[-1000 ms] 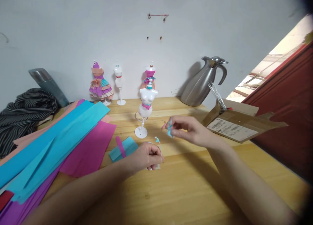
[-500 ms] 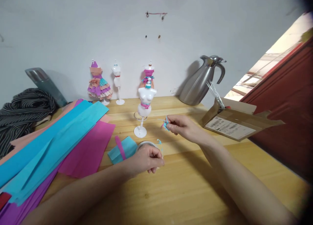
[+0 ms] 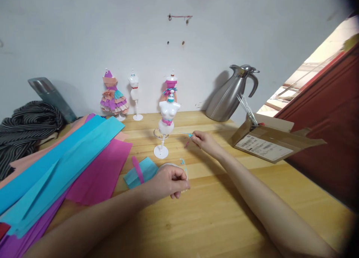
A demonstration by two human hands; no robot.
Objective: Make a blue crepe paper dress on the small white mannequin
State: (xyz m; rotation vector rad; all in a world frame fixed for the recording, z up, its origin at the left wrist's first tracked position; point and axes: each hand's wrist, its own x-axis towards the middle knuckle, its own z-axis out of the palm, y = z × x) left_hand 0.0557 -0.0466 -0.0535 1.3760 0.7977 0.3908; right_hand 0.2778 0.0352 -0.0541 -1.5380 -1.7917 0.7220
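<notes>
My right hand [image 3: 204, 141] pinches a small blue paper scrap [image 3: 190, 135] over the table. A thin pink strip [image 3: 187, 143] is just below its fingertips. My left hand [image 3: 174, 181] is closed, thumb against fingers, nearer to me. A thin pale strip with blue bits [image 3: 183, 162] shows beside its fingertips; whether they grip it I cannot tell. Behind that hand, a round, pale-rimmed object [image 3: 167, 164] is mostly hidden. Just beyond both hands a white mini mannequin [image 3: 167, 126] with a pink waistband stands upright on its stand.
Left lie a folded blue paper piece with a pink strip [image 3: 151, 169], long crepe-paper sheets [image 3: 95, 172] and striped cloth [image 3: 30, 117]. Along the wall stand a ruffled-dress mannequin [image 3: 113, 99], other mannequins [image 3: 134, 93] and a steel jug [image 3: 224, 101]. An open cardboard box [image 3: 286, 136] sits right.
My right hand has shifted slightly up, and the blue scrap shows less at its fingertips. The pink strip hangs lower and apart from it. My left hand stays nearly in place.
</notes>
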